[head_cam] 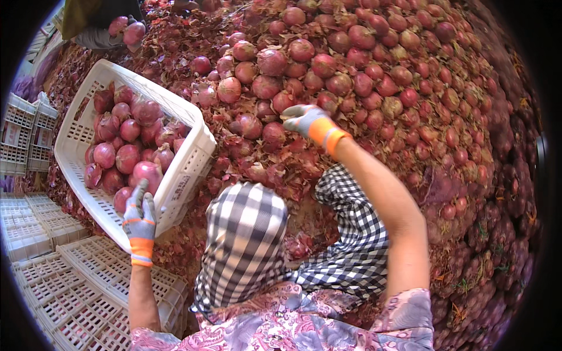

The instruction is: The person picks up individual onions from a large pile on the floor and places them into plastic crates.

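Note:
My left hand (139, 219), in a grey and orange work glove, reaches over the near side of a white plastic crate (180, 199). Its fingertips are at a large red onion (148, 173) on top of the onions inside; the fingers are not wrapped around it. My right hand (305, 120), gloved alike, is low over the onion pile (364, 83) with its fingers bent. A red onion (283, 102) lies just beyond those fingers. Whether anything is inside that hand is hidden. Dry onion skins (281, 160) lie between the crate and my right arm.
Another person's gloved hand (131, 19) holds red onions (134, 33) at the upper left. Slatted plastic crates (83, 298) stand at the lower left, more crates (19, 131) behind. Onions in mesh sacks (491, 263) line the right. My checked-cloth knees (248, 237) are in front.

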Tool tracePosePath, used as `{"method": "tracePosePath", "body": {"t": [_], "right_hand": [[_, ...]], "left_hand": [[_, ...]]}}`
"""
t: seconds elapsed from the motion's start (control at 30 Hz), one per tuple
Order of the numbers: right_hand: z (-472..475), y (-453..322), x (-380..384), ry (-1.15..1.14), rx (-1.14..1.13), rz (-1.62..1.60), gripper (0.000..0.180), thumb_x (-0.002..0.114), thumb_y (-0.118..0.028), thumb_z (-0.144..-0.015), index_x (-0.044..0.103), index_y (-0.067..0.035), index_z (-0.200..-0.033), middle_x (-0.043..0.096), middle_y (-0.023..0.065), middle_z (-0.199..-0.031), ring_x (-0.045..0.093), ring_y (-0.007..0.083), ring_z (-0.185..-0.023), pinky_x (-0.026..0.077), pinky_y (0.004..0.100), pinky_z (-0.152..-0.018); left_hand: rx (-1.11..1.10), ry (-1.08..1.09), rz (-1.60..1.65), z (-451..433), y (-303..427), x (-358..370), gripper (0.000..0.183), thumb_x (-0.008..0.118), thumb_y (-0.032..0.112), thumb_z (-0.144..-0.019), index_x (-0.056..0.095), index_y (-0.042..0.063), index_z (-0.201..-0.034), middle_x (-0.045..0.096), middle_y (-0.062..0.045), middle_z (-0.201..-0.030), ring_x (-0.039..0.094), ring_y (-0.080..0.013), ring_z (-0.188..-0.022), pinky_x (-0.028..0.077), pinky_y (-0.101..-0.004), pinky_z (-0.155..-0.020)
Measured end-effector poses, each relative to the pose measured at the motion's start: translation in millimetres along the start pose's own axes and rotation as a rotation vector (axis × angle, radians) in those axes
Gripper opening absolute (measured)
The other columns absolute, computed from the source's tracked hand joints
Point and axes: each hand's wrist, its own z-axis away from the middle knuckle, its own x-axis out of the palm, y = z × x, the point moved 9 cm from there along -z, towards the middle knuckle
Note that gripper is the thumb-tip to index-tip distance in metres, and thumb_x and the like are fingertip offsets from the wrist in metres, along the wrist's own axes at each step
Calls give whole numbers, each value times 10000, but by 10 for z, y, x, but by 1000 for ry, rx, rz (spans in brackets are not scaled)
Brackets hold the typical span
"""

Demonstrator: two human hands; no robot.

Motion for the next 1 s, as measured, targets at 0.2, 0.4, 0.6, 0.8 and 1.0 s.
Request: {"method": "tracePosePath", "body": {"t": [0.2,0.4,0.6,0.8,1.0], "right_hand": [[-923,-144,1115,-27,-49,626,595,619,-334,-769,470,-245,-1338,488,133,-1316,513,301,-1189,441,443,-960],[-1176,-29,1652,136,71,791,682,680,-279,-707,415,-241,-1335,395,169,-1391,498,395,-1133,401,530,-914],[-1034,27,1383,192,-10,355,725,757,-315,-644,468,-135,-1283,508,174,-1289,553,362,-1095,442,452,-920],[-358,179,1171,-124,47,-1411,559,578,-335,-829,492,-7,-1274,573,136,-1219,574,278,-1108,475,417,-959],[297,688,1321,-407,120,-1761,729,530,-605,-838,382,-151,-1389,498,202,-1315,556,456,-1075,527,564,-818]], "left_hand": [[-2,-7,-126,21,113,12,283,517,133,-956,595,-63,-1144,657,-171,-1087,624,-215,-1009,474,-315,-891],[-240,-14,170,116,-208,0,281,542,71,-920,594,-49,-1169,649,-124,-1061,621,-179,-970,476,-275,-861],[-284,-63,358,119,-194,-1,298,568,45,-900,585,-33,-1187,643,-113,-1071,617,-164,-984,479,-273,-860],[-164,73,468,-120,-298,-288,343,569,23,-896,527,-56,-1227,615,-111,-1116,600,-131,-943,483,-262,-862],[396,233,-486,-1141,136,-314,466,651,174,-802,540,108,-1250,552,-100,-1237,516,-290,-1131,405,-404,-983]]}}
